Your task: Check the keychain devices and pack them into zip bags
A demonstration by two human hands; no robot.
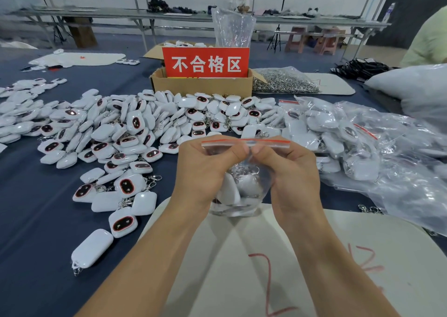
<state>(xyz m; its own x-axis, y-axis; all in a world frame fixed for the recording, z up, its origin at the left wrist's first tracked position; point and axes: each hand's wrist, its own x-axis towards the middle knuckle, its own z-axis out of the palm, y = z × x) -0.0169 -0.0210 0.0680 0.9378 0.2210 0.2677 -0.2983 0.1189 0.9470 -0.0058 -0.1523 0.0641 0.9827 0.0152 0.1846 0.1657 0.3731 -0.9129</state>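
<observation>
Blue-clothed bench (36, 196), workshop hall. Held item: zip bag (251, 196), clear soft film, at centre over a white board (242, 268). It contains glossy white devices (228, 191) and metal rings. The red-lined seal strip (271, 142) runs 9-to-3 o'clock, at 12 o'clock of both hands. Left hand (205, 169) and right hand (292, 169) are equally near, fingers (238, 152) clamped on the strip's middle. Loose pile (135, 128) at 10 o'clock; packed bags (338, 142) at 2 o'clock.

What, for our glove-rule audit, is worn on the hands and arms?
Nothing that shows. The left hand and right hand are bare: no gloves, rings, watch or bands in view. The left forearm and right forearm are bare to the picture's edge, with no sleeves in view.
</observation>
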